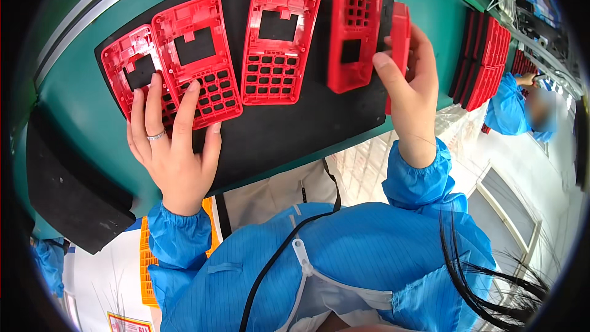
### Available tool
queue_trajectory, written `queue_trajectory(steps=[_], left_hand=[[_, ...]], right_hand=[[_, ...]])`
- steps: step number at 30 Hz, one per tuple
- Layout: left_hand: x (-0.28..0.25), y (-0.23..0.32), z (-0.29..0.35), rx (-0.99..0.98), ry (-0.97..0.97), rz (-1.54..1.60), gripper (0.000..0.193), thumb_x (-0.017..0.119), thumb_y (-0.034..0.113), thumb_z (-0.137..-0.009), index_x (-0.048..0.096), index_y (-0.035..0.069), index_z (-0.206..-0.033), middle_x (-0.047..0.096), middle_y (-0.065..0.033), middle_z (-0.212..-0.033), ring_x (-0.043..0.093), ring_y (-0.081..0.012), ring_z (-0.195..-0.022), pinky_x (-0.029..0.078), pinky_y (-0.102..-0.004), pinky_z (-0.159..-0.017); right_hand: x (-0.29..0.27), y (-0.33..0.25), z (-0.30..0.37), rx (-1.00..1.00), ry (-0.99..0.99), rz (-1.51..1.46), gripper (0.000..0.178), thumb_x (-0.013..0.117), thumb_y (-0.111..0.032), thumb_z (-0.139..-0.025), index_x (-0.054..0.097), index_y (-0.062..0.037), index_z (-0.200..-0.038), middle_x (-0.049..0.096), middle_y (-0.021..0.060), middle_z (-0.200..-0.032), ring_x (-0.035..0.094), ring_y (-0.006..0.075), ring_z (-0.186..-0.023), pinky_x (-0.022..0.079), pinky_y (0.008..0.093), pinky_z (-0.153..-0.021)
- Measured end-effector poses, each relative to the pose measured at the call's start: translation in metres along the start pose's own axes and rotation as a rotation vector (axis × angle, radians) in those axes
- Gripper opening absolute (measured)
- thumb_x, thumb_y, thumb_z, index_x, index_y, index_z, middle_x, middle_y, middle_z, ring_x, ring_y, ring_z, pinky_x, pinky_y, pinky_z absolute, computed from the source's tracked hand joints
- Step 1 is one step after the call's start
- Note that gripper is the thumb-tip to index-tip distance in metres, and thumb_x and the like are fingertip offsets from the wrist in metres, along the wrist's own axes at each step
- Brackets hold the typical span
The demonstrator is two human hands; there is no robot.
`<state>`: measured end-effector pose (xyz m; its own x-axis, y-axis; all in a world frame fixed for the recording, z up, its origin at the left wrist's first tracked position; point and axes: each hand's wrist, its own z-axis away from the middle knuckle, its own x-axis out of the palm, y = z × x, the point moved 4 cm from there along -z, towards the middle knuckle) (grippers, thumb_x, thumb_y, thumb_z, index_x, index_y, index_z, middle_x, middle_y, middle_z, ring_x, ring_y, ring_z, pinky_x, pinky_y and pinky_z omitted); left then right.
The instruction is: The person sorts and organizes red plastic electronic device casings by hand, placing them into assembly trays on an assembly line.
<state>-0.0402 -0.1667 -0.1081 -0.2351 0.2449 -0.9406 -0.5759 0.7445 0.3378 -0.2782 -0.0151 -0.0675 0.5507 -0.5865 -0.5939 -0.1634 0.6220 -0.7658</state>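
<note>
Spread across the left of a black mat, my left hand (175,154) lies with its fingers apart over two red plastic casings, the leftmost casing (123,55) and a larger casing (215,61) beside it. Both show their ribbed inner side, with a window and keypad holes. A third casing (270,80) lies inner side up in the middle, untouched. To its right, another casing (355,24) has its smooth outer face up and looks slightly blurred. My right hand (415,86) is closed around a casing turned on edge (401,37), thumb on its near side; the other fingers are partly hidden.
The black mat (295,129) covers part of a green tabletop (70,129). Stacked red casings (488,64) stand at the right. A dark pad (74,184) hangs over the table's left edge. Yellow crates (147,264) are below. Another person in blue (510,110) is at far right.
</note>
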Motion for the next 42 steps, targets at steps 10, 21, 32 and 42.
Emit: queue_trajectory(steps=[10,21,32,42], left_hand=[[-0.045,0.079,-0.043,0.382,-0.185,0.139,0.049,0.072,0.018,-0.069,0.061,0.013,-0.117,0.046,-0.0110,-0.133,0.039,-0.0293,-0.126,0.028,-0.0474,-0.104],[0.046,0.174,-0.065,0.601,-0.205,-0.002,0.031,0.063,0.018,-0.073,0.060,0.008,-0.103,0.055,-0.0072,-0.105,0.050,-0.0233,-0.103,0.037,-0.0423,-0.098],[0.028,0.156,-0.067,0.553,-0.153,0.045,0.023,0.063,0.003,-0.074,0.061,0.014,-0.095,0.058,-0.0019,-0.102,0.052,-0.0207,-0.112,0.030,-0.0469,-0.103],[-0.036,0.050,-0.013,0.213,-0.026,0.020,0.053,0.079,0.029,-0.065,0.059,0.012,-0.111,0.045,-0.0117,-0.130,0.034,-0.0347,-0.129,0.019,-0.0501,-0.109]], right_hand=[[-0.036,0.034,-0.008,0.333,-0.077,-0.723,0.049,0.033,-0.031,-0.094,0.038,0.0015,-0.131,0.060,0.0246,-0.112,0.063,0.0307,-0.096,0.056,0.0351,-0.074],[-0.098,0.062,-0.010,0.287,0.020,-0.738,0.045,0.034,-0.029,-0.096,0.042,0.0003,-0.128,0.063,0.0215,-0.107,0.066,0.0283,-0.090,0.057,0.0345,-0.070],[-0.071,0.061,-0.060,-0.137,-0.367,-0.073,0.030,0.055,-0.013,-0.091,0.053,-0.0028,-0.119,0.064,0.0091,-0.084,0.062,0.0139,-0.077,0.050,0.0238,-0.068],[-0.059,0.071,-0.007,-0.154,-0.257,0.075,0.071,0.064,0.004,-0.074,0.034,-0.0048,-0.138,0.040,0.0192,-0.131,0.047,0.0330,-0.116,0.046,0.0384,-0.092]])
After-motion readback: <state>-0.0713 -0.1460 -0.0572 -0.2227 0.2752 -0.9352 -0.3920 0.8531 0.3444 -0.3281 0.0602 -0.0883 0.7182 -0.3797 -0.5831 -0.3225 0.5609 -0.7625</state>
